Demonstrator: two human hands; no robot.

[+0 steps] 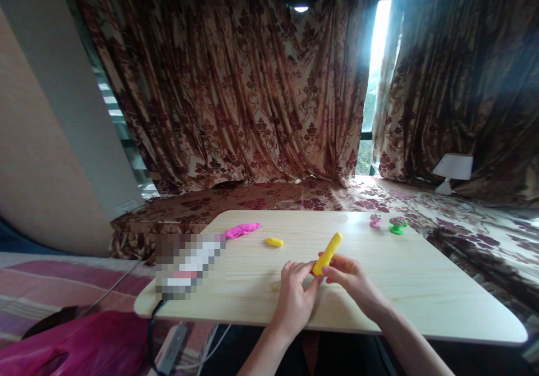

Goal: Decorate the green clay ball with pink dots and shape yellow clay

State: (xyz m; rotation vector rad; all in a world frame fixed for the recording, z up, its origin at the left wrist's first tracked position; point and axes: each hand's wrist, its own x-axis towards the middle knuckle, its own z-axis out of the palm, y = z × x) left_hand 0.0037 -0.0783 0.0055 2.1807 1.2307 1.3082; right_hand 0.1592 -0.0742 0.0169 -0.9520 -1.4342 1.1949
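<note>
A thick yellow roll of what looks like modelling clay (330, 252) is held tilted above the near part of the table, its upper end leaning right and away from me. My left hand (297, 292) has its thumb and fingers closed at the roll's lower end. On the right side, my right hand (351, 278) pinches the same roll low down with thumb and fingers. Part of the lower end is hidden by the fingers. A smaller yellow piece of clay (274, 242) lies on the table beyond my left hand.
The pale wooden table (421, 286) has rounded corners. A pink clay-like strip (243, 230) lies at the back left beside a blurred-out object (189, 266) with a black cable. Small pink (375, 220) and green (398, 225) dotted figures stand back right. A white lamp (453, 168) is behind.
</note>
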